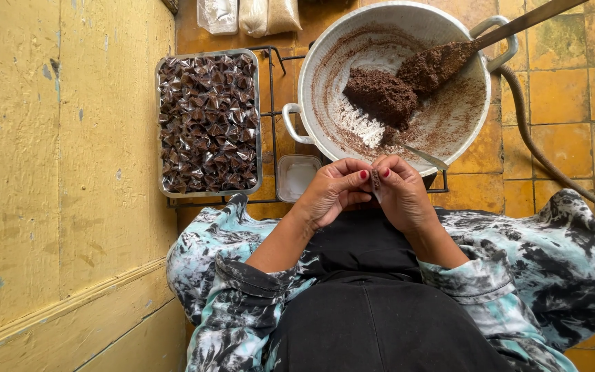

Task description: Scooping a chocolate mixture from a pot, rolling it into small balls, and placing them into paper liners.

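— Where does the tray (209,124) lie?
— On the rack (270,76), left of the bowl (325,62).
— And the paddle (442,62)?
— In the bowl, on the paste (380,96); the small tub (297,176) lies between tray and bowl, nearer the person.

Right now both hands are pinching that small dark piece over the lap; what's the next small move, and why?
Probably finish closing the clear wrapper around the small dark piece, then set it in the tray to the left. The left hand and right hand pinch it together between fingertips, and the tray already holds many similar folded, wrapped dark pieces. I cannot tell whether its wrap is closed.
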